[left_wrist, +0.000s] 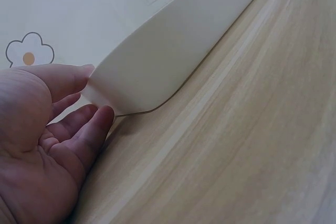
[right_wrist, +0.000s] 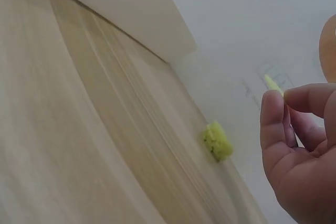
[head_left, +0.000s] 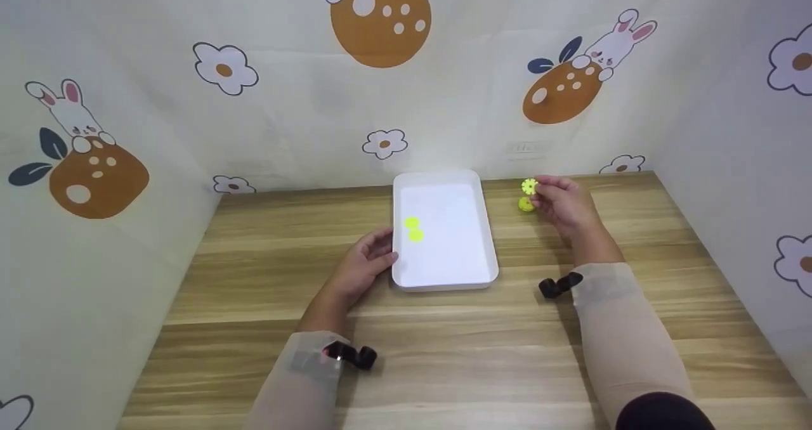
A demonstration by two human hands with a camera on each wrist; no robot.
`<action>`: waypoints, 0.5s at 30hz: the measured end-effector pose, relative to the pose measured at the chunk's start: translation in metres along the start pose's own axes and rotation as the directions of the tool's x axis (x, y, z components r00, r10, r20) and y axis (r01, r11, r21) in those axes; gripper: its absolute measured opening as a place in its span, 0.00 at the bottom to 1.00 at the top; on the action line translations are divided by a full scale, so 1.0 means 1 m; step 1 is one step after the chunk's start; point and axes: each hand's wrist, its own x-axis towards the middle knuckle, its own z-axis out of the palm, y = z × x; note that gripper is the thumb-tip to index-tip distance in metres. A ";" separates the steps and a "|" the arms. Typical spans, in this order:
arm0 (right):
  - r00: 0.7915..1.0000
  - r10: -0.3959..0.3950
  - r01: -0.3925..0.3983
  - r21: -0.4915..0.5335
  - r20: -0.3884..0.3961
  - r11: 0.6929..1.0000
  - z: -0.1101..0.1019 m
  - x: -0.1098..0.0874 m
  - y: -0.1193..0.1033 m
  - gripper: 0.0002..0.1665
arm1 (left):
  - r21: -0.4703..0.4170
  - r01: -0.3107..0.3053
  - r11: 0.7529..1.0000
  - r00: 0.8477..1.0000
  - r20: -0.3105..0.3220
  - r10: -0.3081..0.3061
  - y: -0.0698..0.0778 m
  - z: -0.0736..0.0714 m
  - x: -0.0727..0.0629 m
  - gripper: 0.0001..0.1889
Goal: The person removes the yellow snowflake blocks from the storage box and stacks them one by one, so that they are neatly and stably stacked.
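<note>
My right hand (head_left: 564, 208) pinches a bright yellow-green notched disc (head_left: 529, 186) with a small centre hole between thumb and fingertip. It shows edge-on in the right wrist view. Just below it, a stack of similar yellow-green discs (head_left: 526, 204) stands on the table near the back wall. Two yellow-green discs (head_left: 413, 229) lie close together in the left part of a shallow white tray (head_left: 447, 285). At that tray's left side, my left hand (head_left: 363, 266) grips the wall, thumb and fingertips at the rim and outer side; some fingers are hidden.
The wood-grain table (head_left: 444, 360) meets a patterned cloth wall (head_left: 304, 113) close behind the tray and disc stack. Cloth walls also flank the table on left and right. A small black camera (head_left: 352, 356) sits on each wrist.
</note>
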 end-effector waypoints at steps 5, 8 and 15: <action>0.999 0.030 -0.032 -0.056 -0.025 0.998 -0.007 0.005 0.008 0.22 | -0.003 -0.004 1.000 1.000 0.006 0.004 0.000 0.000 0.001 0.33; 0.999 0.037 -0.040 -0.103 -0.035 0.994 -0.009 0.007 0.012 0.21 | -0.003 -0.001 1.000 1.000 0.004 0.002 0.000 0.000 0.000 0.33; 0.999 0.039 -0.044 -0.171 -0.031 0.984 -0.010 0.007 0.017 0.25 | 0.006 -0.010 1.000 1.000 0.003 0.010 -0.001 -0.001 0.000 0.33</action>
